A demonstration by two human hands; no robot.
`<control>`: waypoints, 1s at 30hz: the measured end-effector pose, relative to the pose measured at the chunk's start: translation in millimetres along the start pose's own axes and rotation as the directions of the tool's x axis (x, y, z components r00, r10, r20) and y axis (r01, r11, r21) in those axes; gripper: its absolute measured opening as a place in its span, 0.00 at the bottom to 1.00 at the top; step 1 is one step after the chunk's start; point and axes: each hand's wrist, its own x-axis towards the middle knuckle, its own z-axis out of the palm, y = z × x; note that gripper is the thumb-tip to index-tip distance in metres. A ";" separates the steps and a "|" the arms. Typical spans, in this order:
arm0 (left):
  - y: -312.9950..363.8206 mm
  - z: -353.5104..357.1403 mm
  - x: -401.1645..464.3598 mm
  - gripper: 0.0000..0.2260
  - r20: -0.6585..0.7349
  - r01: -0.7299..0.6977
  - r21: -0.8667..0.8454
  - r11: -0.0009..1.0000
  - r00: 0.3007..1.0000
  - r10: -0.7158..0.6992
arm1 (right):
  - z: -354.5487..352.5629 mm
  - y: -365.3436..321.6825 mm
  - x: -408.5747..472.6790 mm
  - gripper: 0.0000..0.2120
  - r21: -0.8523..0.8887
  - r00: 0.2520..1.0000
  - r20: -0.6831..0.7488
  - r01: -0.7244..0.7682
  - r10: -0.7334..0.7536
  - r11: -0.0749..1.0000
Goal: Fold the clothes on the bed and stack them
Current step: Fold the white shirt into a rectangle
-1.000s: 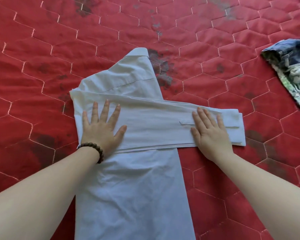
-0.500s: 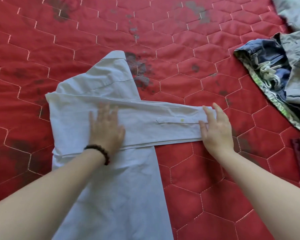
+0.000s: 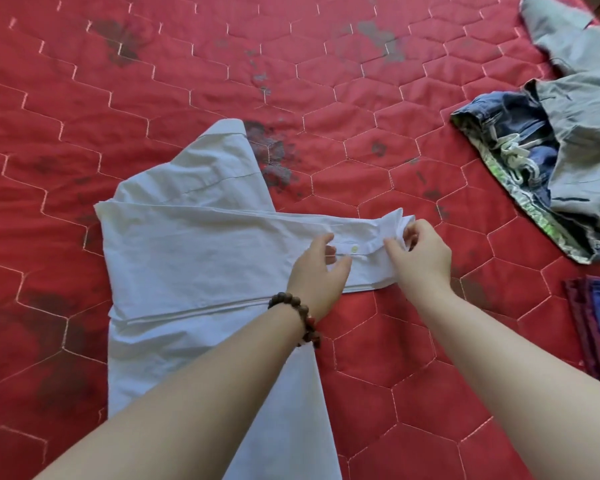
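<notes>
Since a second ago both hands have left their flat press on the folded sleeve and drawn together at its cuff end. The left hand (image 3: 317, 271) has slid from the shirt's left part to the sleeve's button placket, and the right hand (image 3: 421, 256) has come in from the sleeve's outer end.

The white shirt (image 3: 187, 254) lies on the red quilted bed cover (image 3: 187, 64), near the middle of the bed, its collar end pointing to the far edge and its body running back toward the near edge under the left forearm. One sleeve (image 3: 257, 233) is folded straight across the body and its cuff (image 3: 392, 223) reaches out past the shirt's right side onto the cover.

The left hand sits palm down on the sleeve, fingers bent, thumb and forefinger pinching the cloth just beside a small pale button (image 3: 354, 249). A dark bead bracelet (image 3: 298, 315) circles that wrist. The right hand is raised a little at the cuff, fingers curled, gripping the cuff's edge between thumb and fingertips so the cloth bunches up there. Both forearms reach in from the near edge, converging on the cuff.

Toward the bed's far right corner lie a grey garment (image 3: 582, 140) and, partly beneath it, blue patterned shorts (image 3: 510, 147). At the right edge sits a purple and blue cloth (image 3: 596, 313).
</notes>
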 end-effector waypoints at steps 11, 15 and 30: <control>-22.7 -138.7 -17.6 0.08 -0.407 0.122 -0.567 0.814 0.818 -0.406 | 46.8 -84.6 -90.9 0.18 0.196 0.813 0.370 0.404 -0.449 0.893; -84.0 -197.2 -27.6 0.08 -0.407 0.262 -0.449 0.854 0.791 -0.457 | 78.3 -68.5 -89.5 0.26 -0.049 0.755 0.462 0.546 -0.465 0.837; -106.7 -206.3 -50.7 0.16 -0.673 0.246 0.369 0.896 0.736 0.075 | 133.3 -63.2 -96.1 0.29 -0.407 0.683 0.624 0.698 -0.379 0.589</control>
